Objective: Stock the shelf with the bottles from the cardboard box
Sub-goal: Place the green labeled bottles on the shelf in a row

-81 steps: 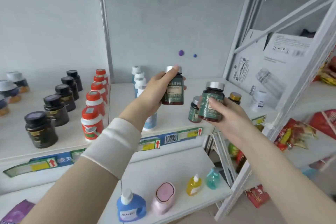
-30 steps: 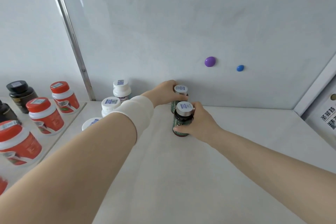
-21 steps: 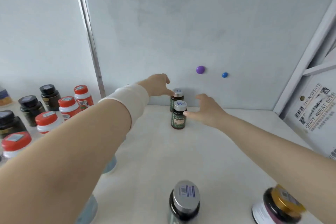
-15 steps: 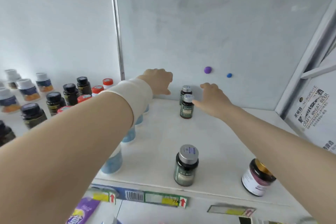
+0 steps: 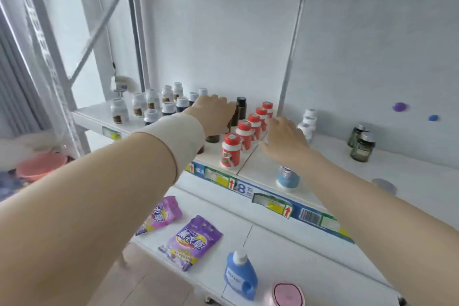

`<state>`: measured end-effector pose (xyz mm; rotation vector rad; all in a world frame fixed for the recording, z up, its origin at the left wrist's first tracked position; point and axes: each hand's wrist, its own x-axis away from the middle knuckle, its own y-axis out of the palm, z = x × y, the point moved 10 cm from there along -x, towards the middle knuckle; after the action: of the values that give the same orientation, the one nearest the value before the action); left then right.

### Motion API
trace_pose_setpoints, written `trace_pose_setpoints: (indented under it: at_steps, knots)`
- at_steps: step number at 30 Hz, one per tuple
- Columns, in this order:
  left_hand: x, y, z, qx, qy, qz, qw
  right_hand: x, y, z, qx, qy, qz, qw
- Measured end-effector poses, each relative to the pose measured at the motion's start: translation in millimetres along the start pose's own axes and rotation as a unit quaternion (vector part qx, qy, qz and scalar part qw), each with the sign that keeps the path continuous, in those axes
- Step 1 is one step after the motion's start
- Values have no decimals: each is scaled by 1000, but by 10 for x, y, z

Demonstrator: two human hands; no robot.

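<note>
Both empty: left hand (image 5: 215, 114) loosely curled over dark bottles (image 5: 240, 107), right hand (image 5: 285, 139) spread above shelf (image 5: 260, 169), green bottles (image 5: 362, 143) apart.

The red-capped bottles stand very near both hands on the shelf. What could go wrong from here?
1. The right hand hangs open just beside the row of red-capped bottles; a sideways sweep could topple them like dominoes.
2. The left hand is over the dark bottles, hiding some, so it may knock one.
3. The right forearm passes right above the blue bottle at the shelf edge; pulling back could push it off.
</note>
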<state>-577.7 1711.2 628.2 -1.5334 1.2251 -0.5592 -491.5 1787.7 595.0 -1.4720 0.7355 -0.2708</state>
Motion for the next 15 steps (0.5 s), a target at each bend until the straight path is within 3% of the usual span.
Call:
trace_pose_setpoints:
  at_steps: [8, 15]
  knots:
    - [1653, 999, -2569, -42, -148, -75, 985, -330, 611, -3131, -46, -146, -37, 988]
    - [3160, 2236, -4382, -35, -272, -185, 944, -131, 1591, -5549, -10, -312, -91, 946]
